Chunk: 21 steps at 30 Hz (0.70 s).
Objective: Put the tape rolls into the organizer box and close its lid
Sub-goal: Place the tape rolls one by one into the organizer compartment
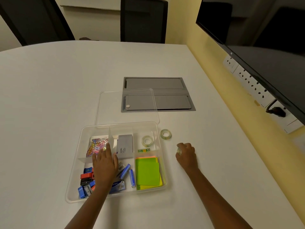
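Note:
A clear organizer box (75,184) sits open on the white table. One clear tape roll (147,140) lies in its far right compartment. A second tape roll (165,134) lies on the table just outside the box's right wall. My right hand (187,155) rests on the table to the right of the box, fingers closed around a third tape roll (179,150). My left hand (105,164) lies flat over the box's middle, fingers spread, holding nothing. The clear lid (113,106) lies flat behind the box.
The box also holds coloured paper clips (96,146), a grey card box (125,146), sharpeners, staple packs and green sticky notes (147,173). A grey cable hatch (165,85) is set in the table behind the lid. A monitor and wall sockets line the right wall.

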Each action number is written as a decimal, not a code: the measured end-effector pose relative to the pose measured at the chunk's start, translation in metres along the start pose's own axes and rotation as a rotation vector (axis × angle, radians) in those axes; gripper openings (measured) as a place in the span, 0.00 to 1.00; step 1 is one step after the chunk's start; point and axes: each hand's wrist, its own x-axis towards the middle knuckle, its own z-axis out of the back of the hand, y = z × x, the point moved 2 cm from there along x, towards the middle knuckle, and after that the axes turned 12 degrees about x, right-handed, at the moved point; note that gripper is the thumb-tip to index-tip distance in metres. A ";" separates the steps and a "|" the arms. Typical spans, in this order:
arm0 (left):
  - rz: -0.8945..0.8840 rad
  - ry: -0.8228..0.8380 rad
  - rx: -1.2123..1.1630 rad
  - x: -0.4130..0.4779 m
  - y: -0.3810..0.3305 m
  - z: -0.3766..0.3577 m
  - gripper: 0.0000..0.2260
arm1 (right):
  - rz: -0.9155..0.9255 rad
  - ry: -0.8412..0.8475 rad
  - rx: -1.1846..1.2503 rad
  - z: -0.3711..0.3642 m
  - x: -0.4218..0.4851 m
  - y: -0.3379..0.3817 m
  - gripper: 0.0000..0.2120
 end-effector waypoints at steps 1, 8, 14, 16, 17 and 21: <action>0.000 0.003 0.003 0.000 0.000 0.000 0.22 | -0.010 -0.001 0.056 0.002 0.001 0.003 0.19; -0.006 -0.007 -0.002 -0.002 -0.001 0.002 0.22 | 0.284 -0.027 0.181 0.016 0.004 0.056 0.19; 0.006 0.014 0.002 -0.001 0.000 0.002 0.22 | 0.568 0.170 -0.204 0.002 0.008 0.091 0.17; 0.004 0.015 0.009 -0.001 0.000 0.001 0.22 | 0.601 0.206 -0.299 -0.004 0.008 0.095 0.16; 0.005 0.016 0.006 -0.001 0.000 0.001 0.22 | 0.611 0.220 -0.331 -0.006 0.009 0.096 0.16; 0.003 0.020 0.004 -0.001 0.001 0.000 0.22 | 0.633 0.277 -0.402 -0.013 0.010 0.093 0.15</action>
